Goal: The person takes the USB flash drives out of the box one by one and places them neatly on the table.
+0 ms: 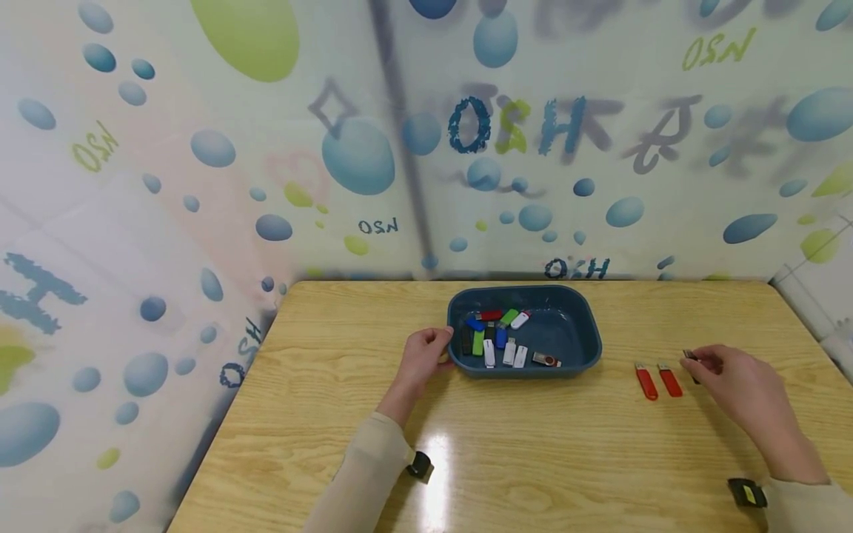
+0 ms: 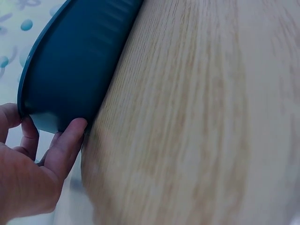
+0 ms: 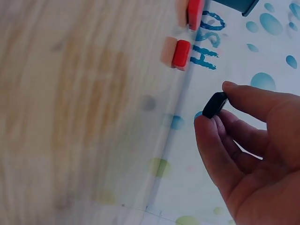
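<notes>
A dark blue plastic bin [image 1: 566, 333] on the table holds several USB flash drives in black, green, blue, red and white. My left hand [image 1: 424, 354] grips the bin's left end, fingers at the rim and lower wall; the left wrist view shows this hand [image 2: 37, 164] at the bin's corner [image 2: 75, 65]. To the right, my right hand [image 1: 743, 385] pinches a black USB flash drive [image 3: 215, 104] between thumb and finger, close over the table. Two red USB flash drives lie just left of that hand, one farther left [image 1: 646, 382] and one nearer [image 1: 670, 381].
The wooden table [image 1: 533, 459] runs back to a patterned curtain [image 1: 506, 200] printed with blue and green blobs. More of this fabric hangs along the left side. A swivel-type flash drive [image 1: 546, 360] lies apart at the bin's front.
</notes>
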Available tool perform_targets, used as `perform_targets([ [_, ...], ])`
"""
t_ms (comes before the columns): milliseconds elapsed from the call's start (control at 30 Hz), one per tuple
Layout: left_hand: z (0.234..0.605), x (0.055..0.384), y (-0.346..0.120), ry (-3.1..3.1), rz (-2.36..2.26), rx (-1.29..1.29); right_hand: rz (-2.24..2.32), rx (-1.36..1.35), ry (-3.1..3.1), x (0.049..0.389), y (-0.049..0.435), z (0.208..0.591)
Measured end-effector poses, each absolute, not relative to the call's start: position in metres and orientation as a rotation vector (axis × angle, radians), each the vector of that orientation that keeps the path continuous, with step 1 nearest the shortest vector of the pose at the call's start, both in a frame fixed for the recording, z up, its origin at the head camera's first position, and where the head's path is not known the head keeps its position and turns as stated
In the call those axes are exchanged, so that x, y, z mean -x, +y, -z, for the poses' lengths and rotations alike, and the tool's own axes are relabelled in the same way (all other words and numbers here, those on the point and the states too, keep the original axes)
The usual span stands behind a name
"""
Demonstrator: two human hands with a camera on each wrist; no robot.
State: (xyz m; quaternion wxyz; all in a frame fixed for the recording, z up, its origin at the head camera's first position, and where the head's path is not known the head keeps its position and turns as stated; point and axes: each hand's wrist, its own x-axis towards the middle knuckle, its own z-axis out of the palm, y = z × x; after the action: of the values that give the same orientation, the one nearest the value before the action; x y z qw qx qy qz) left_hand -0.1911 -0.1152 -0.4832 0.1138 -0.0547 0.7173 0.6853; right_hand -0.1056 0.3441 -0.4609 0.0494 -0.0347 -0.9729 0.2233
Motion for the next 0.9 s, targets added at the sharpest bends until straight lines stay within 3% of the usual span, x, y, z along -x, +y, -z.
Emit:
perform_targets([
  [433, 0.485, 0.191, -0.115, 2.078, -2.029, 0.163, -0.647, 0.158, -3.098, 0.110, 0.351, 0.462],
  [900, 0.483, 0.192, -0.116, 2.082, -2.021, 0.149, -0.625, 0.044, -3.278, 0.119, 0.356, 0.461],
])
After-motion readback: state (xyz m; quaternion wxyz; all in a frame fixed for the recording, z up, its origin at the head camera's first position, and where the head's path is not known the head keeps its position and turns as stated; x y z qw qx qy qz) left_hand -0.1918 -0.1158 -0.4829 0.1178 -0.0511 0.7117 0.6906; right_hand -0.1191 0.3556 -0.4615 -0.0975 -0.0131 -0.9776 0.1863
